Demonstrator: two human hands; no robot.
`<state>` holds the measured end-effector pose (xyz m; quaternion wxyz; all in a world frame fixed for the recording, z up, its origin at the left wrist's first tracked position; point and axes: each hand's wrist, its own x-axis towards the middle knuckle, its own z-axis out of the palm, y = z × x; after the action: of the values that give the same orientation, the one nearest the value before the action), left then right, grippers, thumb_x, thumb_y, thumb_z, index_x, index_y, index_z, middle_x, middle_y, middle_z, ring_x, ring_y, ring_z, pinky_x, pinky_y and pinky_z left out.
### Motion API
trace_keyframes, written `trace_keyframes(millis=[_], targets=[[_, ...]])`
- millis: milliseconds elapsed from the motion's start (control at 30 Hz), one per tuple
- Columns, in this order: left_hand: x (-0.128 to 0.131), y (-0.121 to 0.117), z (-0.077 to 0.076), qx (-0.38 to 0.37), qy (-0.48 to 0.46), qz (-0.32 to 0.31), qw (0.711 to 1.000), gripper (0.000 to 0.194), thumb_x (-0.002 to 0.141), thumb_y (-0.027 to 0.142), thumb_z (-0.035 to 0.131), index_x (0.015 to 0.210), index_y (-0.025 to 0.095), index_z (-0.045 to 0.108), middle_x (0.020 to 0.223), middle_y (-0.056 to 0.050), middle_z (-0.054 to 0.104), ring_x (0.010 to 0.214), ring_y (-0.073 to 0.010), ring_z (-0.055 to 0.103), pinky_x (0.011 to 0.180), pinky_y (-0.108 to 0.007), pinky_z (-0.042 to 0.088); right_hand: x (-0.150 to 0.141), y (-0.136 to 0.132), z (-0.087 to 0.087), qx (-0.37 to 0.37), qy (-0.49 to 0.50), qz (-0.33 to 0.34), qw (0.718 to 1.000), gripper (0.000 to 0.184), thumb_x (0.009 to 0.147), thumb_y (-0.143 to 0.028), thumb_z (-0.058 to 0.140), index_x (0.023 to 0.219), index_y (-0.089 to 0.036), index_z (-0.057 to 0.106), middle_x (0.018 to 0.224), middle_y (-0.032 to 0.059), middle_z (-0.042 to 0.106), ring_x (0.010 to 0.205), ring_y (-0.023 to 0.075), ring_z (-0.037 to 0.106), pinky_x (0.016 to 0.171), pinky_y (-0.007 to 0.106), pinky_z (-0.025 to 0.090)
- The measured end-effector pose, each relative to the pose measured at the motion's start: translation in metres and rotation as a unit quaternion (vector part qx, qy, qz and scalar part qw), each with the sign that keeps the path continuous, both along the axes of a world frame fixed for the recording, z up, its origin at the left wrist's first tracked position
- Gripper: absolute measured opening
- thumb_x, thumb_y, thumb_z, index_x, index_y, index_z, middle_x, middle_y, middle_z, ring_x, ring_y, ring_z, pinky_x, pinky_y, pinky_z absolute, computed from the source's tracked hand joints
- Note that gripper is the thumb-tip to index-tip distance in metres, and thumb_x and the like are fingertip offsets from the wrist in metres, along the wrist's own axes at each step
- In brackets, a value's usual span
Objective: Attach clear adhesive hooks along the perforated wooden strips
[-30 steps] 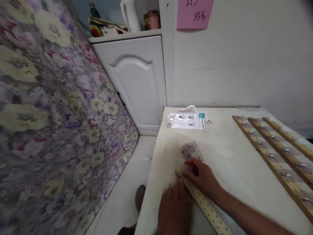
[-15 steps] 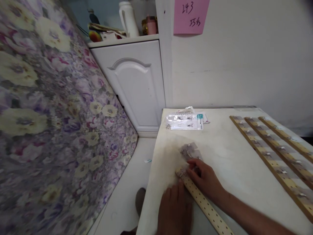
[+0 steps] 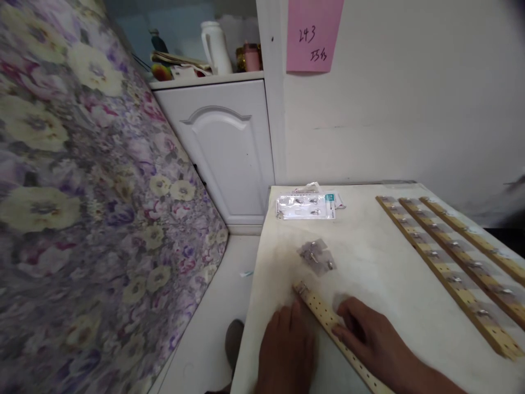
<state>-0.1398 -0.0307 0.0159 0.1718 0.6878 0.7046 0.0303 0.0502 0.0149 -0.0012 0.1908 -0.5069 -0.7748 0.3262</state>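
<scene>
A long pale-yellow strip with rows of small holes (image 3: 324,314) lies slantwise on the table. At its far end sits a small clear piece with a metal clip (image 3: 303,290). My left hand (image 3: 287,347) rests along the strip's left side, fingers stretched out and fingertips at its edge. Curled over the right side is my right hand (image 3: 367,336), its thumb by the strip; a blurred greyish patch shows at the fingertips, too unclear to name. Beyond the strip's far end lies a small pile of translucent squares with metal pieces (image 3: 318,257).
Blister packs (image 3: 305,207) lie at the table's back left. Several similar wooden strips bearing clear squares and metal clips (image 3: 435,254) line the right side. A flowered curtain (image 3: 102,208) hangs left, beside a white cabinet (image 3: 223,148). A pink note (image 3: 314,38) is on the wall.
My right hand has drawn back from the strip's far end, toward me and to the right. My left hand has stayed about where it was. The view has shifted slightly.
</scene>
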Motion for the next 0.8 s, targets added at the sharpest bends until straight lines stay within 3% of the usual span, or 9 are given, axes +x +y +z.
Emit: trace_keyframes(millis=[100, 267, 500, 800], targets=[[-0.004, -0.002, 0.007, 0.0, 0.003, 0.014, 1.0, 0.052, 0.085, 0.024, 0.039, 0.135, 0.009, 0.041, 0.126, -0.016, 0.052, 0.112, -0.0289, 0.048, 0.098, -0.044, 0.038, 0.022, -0.024, -0.008, 0.011, -0.036, 0.012, 0.999, 0.024, 0.079, -0.042, 0.058, 0.095, -0.025, 0.053, 0.067, -0.0012, 0.061, 0.058, 0.0163, 0.056, 0.056, 0.028, 0.043], [-0.006, -0.002, 0.007, 0.009, 0.004, 0.022, 1.0, 0.049, 0.086, 0.026, 0.039, 0.133, 0.012, 0.043, 0.128, -0.013, 0.052, 0.114, -0.026, 0.047, 0.098, -0.038, 0.037, 0.039, -0.05, -0.015, 0.043, -0.075, 0.011, 0.996, 0.031, 0.073, -0.04, 0.064, 0.1, -0.03, 0.055, 0.099, 0.0055, 0.065, 0.072, 0.023, 0.065, 0.063, 0.035, 0.05], [-0.008, -0.006, 0.007, 0.045, -0.008, 0.014, 0.999, 0.048, 0.087, 0.025, 0.039, 0.132, 0.013, 0.043, 0.124, -0.012, 0.052, 0.109, -0.0248, 0.048, 0.093, -0.036, 0.038, 0.026, -0.057, -0.009, 0.076, -0.125, -0.008, 0.989, 0.014, 0.072, -0.028, 0.058, 0.086, -0.026, 0.053, 0.086, 0.0031, 0.064, 0.068, 0.0212, 0.065, 0.059, 0.032, 0.051], [-0.014, -0.01, 0.006, 0.055, -0.026, -0.004, 0.998, 0.047, 0.087, 0.022, 0.039, 0.133, 0.014, 0.041, 0.124, -0.011, 0.051, 0.109, -0.0235, 0.047, 0.094, -0.035, 0.035, -0.014, -0.05, 0.004, 0.14, -0.115, -0.03, 0.983, 0.011, 0.073, -0.027, 0.056, 0.079, -0.024, 0.048, 0.074, -0.0008, 0.062, 0.055, 0.0164, 0.061, 0.049, 0.026, 0.039]])
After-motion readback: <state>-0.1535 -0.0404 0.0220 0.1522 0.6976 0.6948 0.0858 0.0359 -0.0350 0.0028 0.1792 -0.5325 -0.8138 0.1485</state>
